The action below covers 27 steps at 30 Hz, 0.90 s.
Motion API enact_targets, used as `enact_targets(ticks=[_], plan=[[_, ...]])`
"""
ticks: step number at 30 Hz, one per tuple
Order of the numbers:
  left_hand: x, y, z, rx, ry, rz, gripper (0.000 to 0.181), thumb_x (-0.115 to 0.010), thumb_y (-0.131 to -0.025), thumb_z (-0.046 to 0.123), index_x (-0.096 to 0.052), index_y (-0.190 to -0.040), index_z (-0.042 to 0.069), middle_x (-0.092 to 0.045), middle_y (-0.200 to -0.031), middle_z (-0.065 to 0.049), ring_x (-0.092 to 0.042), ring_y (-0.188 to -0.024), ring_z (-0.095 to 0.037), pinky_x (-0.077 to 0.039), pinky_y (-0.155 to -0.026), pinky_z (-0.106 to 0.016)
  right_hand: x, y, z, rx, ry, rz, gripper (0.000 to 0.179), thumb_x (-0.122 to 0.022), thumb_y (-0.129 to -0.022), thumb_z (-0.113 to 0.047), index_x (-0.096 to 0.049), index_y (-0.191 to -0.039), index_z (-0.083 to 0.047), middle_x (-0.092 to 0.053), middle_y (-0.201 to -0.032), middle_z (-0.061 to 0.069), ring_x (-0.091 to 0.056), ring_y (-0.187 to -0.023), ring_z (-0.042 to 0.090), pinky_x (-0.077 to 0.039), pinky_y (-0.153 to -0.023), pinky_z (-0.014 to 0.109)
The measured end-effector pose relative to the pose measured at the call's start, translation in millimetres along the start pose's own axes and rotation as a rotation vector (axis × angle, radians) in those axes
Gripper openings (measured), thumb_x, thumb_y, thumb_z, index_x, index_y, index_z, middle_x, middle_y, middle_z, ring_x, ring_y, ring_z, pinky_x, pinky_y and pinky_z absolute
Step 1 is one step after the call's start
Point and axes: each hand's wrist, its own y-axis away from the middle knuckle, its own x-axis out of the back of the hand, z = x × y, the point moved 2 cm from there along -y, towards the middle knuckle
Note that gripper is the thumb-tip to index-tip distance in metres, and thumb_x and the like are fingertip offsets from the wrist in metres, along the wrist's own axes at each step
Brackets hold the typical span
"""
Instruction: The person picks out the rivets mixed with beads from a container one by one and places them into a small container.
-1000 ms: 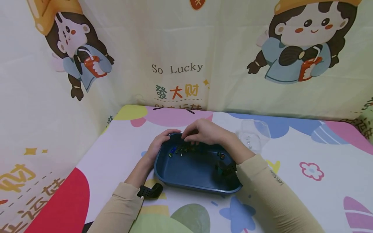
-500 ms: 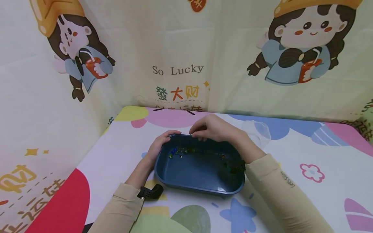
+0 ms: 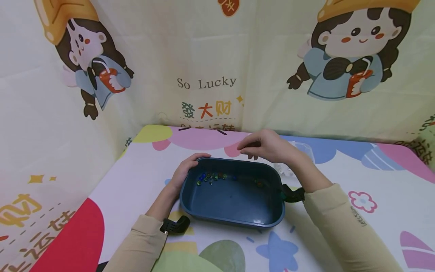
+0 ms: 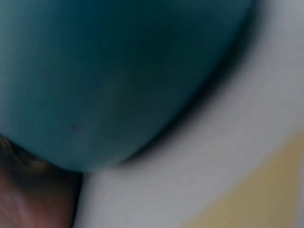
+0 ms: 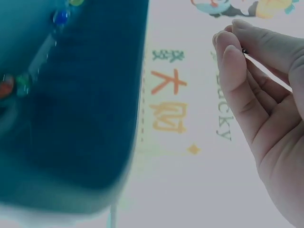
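Note:
A dark blue rectangular plastic basin (image 3: 234, 204) sits on the table. My left hand (image 3: 181, 172) grips its far left corner, fingers over the rim. Several glass marbles (image 3: 215, 176) lie along the far inner wall, mostly at the left, with a small shiny piece (image 3: 211, 183) beside them. Raised beyond the basin's far rim, my right hand (image 3: 266, 146) pinches a tiny dark piece (image 5: 244, 51) between thumb and fingertips; its kind is too small to tell. The left wrist view shows the basin's outer wall (image 4: 118, 85) and a blurred bit of the left hand (image 4: 33, 204).
Behind my right forearm stands a clear plastic box (image 3: 303, 149), partly hidden, with small shiny bits (image 3: 284, 170) near its front. A patterned cloth (image 3: 207, 45) hangs behind the table (image 3: 340, 181). Black cameras are strapped at both wrists.
My right hand has lifted out of the basin and moved right, past its far rim toward the clear box. The left hand stays on the basin's corner.

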Motion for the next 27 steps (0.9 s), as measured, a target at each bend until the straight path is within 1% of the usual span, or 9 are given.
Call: enact_targets(ticks=[5,12,20,24,27], plan=[[-0.5,-0.9,-0.4,0.004,0.005,-0.003,0.048,-0.028,-0.101,0.011,-0.043,-0.14,-0.01,-0.06,-0.126,-0.01,-0.06,-0.111,-0.021,-0.05,-0.094,-0.033,11,13.4,9,-0.032,0.007,0.051,0.018,-0.069,-0.094,-0.005,-0.076,-0.11,-0.001,-0.071,-0.09,0.002,-0.065,-0.072,0.017,-0.056,-0.066,0.035],[0.7,-1.0,-2.1,-0.003,0.001,-0.009,0.048,-0.028,-0.101,0.012,-0.042,-0.141,-0.011,-0.059,-0.128,-0.011,-0.06,-0.112,-0.021,-0.051,-0.094,-0.033,25,28.1,22,-0.101,0.009,0.095,0.018,-0.069,-0.095,-0.006,-0.075,-0.11,0.001,-0.07,-0.087,0.004,-0.065,-0.072,0.019,-0.054,-0.065,0.03],[0.2,-0.2,-1.1,0.006,0.014,-0.006,0.048,-0.027,-0.101,0.011,-0.042,-0.141,-0.011,-0.059,-0.127,-0.01,-0.06,-0.112,-0.021,-0.051,-0.094,-0.033,32,42.3,37,-0.147,0.023,0.114,0.018,-0.068,-0.095,-0.006,-0.075,-0.11,0.001,-0.071,-0.086,0.004,-0.065,-0.07,0.02,-0.055,-0.064,0.031],[-0.3,0.0,-0.8,0.014,0.018,-0.001,0.047,-0.026,-0.101,0.011,-0.044,-0.141,-0.008,-0.059,-0.128,-0.01,-0.06,-0.113,-0.022,-0.05,-0.094,-0.034,36,48.7,45,-0.18,0.037,0.13,0.017,-0.068,-0.095,-0.005,-0.075,-0.11,0.001,-0.072,-0.088,0.006,-0.066,-0.072,0.028,-0.055,-0.064,0.033],[-0.5,0.0,-0.5,0.008,0.031,-0.006,0.046,-0.027,-0.101,0.01,-0.047,-0.139,-0.007,-0.06,-0.126,-0.008,-0.061,-0.111,-0.021,-0.051,-0.094,-0.034,40,53.5,49,-0.218,0.067,0.133,0.019,-0.067,-0.096,-0.007,-0.074,-0.111,0.001,-0.072,-0.091,0.007,-0.066,-0.074,0.029,-0.054,-0.065,0.034]])
